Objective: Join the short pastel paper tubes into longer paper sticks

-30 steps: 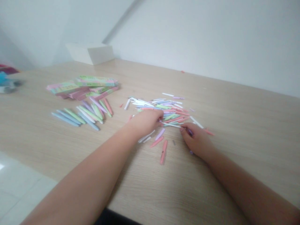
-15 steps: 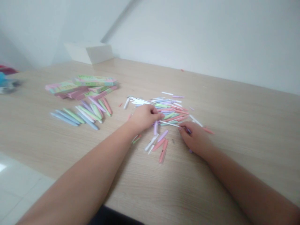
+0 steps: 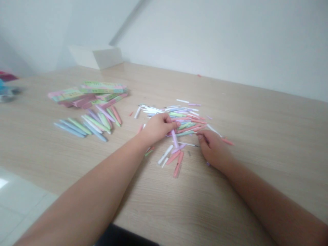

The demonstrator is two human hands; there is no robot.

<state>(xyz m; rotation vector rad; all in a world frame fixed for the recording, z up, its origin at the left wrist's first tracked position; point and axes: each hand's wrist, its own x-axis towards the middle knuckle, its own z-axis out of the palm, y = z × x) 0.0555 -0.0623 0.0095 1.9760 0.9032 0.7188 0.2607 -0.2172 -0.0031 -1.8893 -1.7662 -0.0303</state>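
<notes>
My left hand [image 3: 159, 128] is at the near left side of a loose pile of pastel pen parts [image 3: 186, 124], thumb and fingers pinched together. A purple pen barrel [image 3: 174, 139] sticks out from under the thumb, apparently in the pinch. Its lower end reaches another purple piece [image 3: 178, 148] on the table. My right hand [image 3: 211, 145] is closed at the pile's right edge, and whatever its fingertips hold is hidden. Between the hands, a thin white pen refill [image 3: 188, 144] lies with its dark tip towards my right hand.
Pink barrels [image 3: 178, 164] and a white barrel [image 3: 165, 154] lie in front of the pile. To the left are rows of whole pastel pens [image 3: 77, 127], with green and pink boxes [image 3: 102, 87] behind. A white box [image 3: 107, 58] stands by the wall on the wooden table [image 3: 230, 198].
The white refill has left my right fingers and now lies nearer to me on the table. The purple barrel under my left thumb has tilted, its lower end moving right.
</notes>
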